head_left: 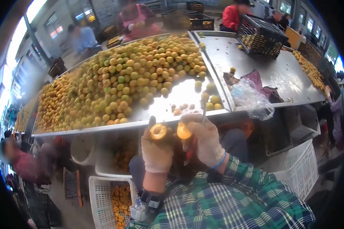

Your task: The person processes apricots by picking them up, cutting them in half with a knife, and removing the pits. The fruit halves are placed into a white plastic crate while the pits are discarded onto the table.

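In my gloved left hand (156, 152) is an apricot half (158, 131), its cut face and hollow turned up. My right hand (205, 139), gloved too, pinches another apricot half (184, 131) close beside it. A thin blade-like strip (204, 108) sticks up behind the right fingers, and something red shows below them; I cannot make out whether they belong to one knife. Just beyond both hands, several small brown pits (185, 107) lie on the metal table (141, 115) near its front edge.
A large heap of whole apricots (122, 76) covers the table's left side. On the adjoining metal table (225, 57) are a black crate (262, 35) and a crumpled plastic bag (252, 99). A white basket (99, 198) below holds apricot halves (120, 202). Other people work around.
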Demonstrator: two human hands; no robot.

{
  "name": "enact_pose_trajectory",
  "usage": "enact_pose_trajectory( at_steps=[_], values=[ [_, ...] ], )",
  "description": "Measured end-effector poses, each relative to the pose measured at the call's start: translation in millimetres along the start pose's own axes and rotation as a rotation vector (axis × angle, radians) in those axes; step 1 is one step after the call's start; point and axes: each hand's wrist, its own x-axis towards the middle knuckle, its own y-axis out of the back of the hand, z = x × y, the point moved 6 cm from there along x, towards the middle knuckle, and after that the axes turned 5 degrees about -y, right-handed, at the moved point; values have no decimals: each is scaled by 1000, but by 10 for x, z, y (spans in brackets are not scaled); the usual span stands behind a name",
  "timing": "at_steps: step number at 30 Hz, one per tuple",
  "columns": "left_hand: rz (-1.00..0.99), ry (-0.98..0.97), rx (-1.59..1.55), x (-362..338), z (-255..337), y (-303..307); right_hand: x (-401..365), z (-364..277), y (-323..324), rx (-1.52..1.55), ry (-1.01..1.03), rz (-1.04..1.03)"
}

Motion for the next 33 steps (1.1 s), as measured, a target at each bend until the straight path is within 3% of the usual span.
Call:
enact_pose_trajectory(
  at_steps=[2, 4, 7, 8, 9, 10, 12, 14, 18, 20, 23, 26, 33],
  values=[
    [-66, -19, 190, 69, -53, -18, 80, 47, 61, -17, 25, 13],
    [-70, 5, 164, 74, -143, -88, 84, 77, 118, -40, -14, -4],
    [-61, -8, 233, 64, -267, -89, 40, -10, 18, -770, 563, -81],
    [-51, -34, 323, 54, -276, -83, 23, -10, 11, -769, 562, -83],
    [93, 77, -80, 60, -347, -31, -30, -27, -55, -948, 665, -90],
    [96, 73, -78, 66, -356, -33, -80, -26, -116, -1127, 768, -99],
    [186, 281, -324, 33, -501, -21, -93, 4, -116, -1191, 755, -105],
    [237, 286, -289, 36, -520, -41, -131, 11, -116, -1284, 843, -130],
    [326, 285, -183, 46, -561, -28, -128, -194, 31, -1133, 899, -144],
    [290, 389, -105, 29, -540, -79, -10, -258, 275, -441, 299, -138],
    [223, 381, 94, -33, -465, -181, 153, -510, 382, 103, 45, 89],
    [133, 403, 215, -63, -438, -292, 283, -716, 339, 237, 183, -19],
    [66, 490, 280, 144, -581, -341, 489, -845, 72, -8, 432, -91]
  ],
)
